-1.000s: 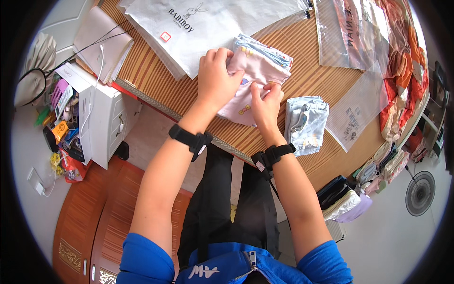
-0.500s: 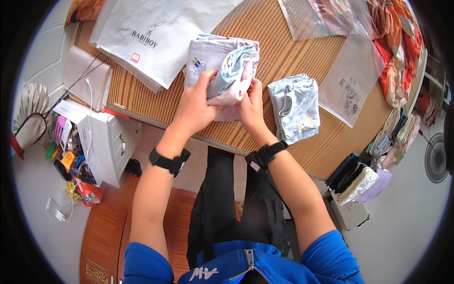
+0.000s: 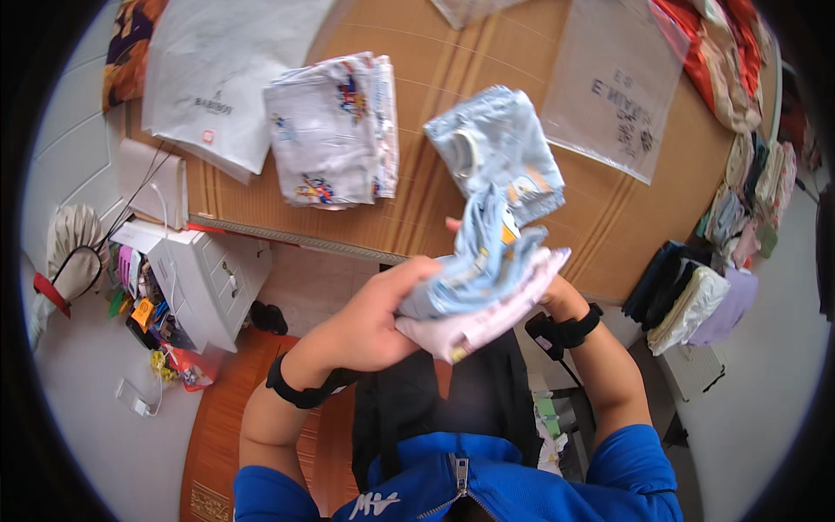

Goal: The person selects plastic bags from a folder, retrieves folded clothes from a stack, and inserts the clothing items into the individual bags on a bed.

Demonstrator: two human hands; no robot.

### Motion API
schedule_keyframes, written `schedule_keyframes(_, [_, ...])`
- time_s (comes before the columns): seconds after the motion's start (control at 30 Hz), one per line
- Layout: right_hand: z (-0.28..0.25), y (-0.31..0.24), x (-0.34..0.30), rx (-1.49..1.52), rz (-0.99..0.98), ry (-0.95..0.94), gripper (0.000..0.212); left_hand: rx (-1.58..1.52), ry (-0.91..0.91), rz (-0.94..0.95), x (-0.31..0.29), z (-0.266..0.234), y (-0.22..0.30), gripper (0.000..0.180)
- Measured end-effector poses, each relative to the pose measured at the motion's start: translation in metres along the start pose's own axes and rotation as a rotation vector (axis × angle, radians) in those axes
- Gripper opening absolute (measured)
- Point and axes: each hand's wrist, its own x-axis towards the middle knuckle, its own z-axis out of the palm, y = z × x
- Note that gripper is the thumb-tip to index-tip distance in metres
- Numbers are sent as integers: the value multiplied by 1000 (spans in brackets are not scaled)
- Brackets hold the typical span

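Close to my body, over the table's near edge, I hold a bundle of folded baby clothes [image 3: 470, 287], light blue on top and pale pink beneath. My left hand [image 3: 378, 317] is closed on its left side. At the right end is my right hand [image 3: 564, 300], its fingers mostly hidden behind the cloth. A folded light blue garment [image 3: 532, 165] with a round neckline lies on the table just beyond, partly overlapped by the bundle. To the left rests a stack of folded white printed clothes [image 3: 326, 139], touched by neither hand.
A large white bag [image 3: 209, 78] lies at the far left of the brown striped table [image 3: 417, 52]. Clear plastic bags [image 3: 609, 96] and orange-red fabric [image 3: 718, 61] are toward the far right. Folded clothes [image 3: 691, 300] sit beside the table's right edge; a white drawer cabinet [image 3: 213, 278] stands left.
Both hands have come back toward my body with the bundle, off the white printed stack. The bundle is now tilted and looser, and my view has shifted.
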Motion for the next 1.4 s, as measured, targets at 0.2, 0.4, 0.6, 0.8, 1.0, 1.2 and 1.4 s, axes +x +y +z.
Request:
schedule_keyframes(0.2, [-43, 3, -68, 260, 231, 182, 55, -754, 333, -433, 39, 58, -69, 68])
schedule_keyframes(0.4, [-82, -24, -60, 66, 125, 195, 67, -779, 459, -231, 97, 76, -83, 59])
schedule_keyframes(0.6, [-114, -59, 17, -274, 120, 224, 58, -718, 647, -49, 154, 34, -115, 48])
schedule_keyframes(0.8, [-112, -12, 35, -823, -136, 506, 43, -316, 958, 24, 150, 61, -137, 50])
schedule_keyframes(1.0, [-90, -49, 21, -857, -258, 542, 32, -316, 1031, 154, 144, 81, -125, 51])
schedule_keyframes(1.2, [-101, -21, 37, -984, -7, 661, 33, -118, 1075, -101, 147, 54, -160, 62])
schedule_keyframes(1.4, [-115, -20, 43, -1080, -287, 646, 52, -222, 1117, -98, 131, 65, -173, 91])
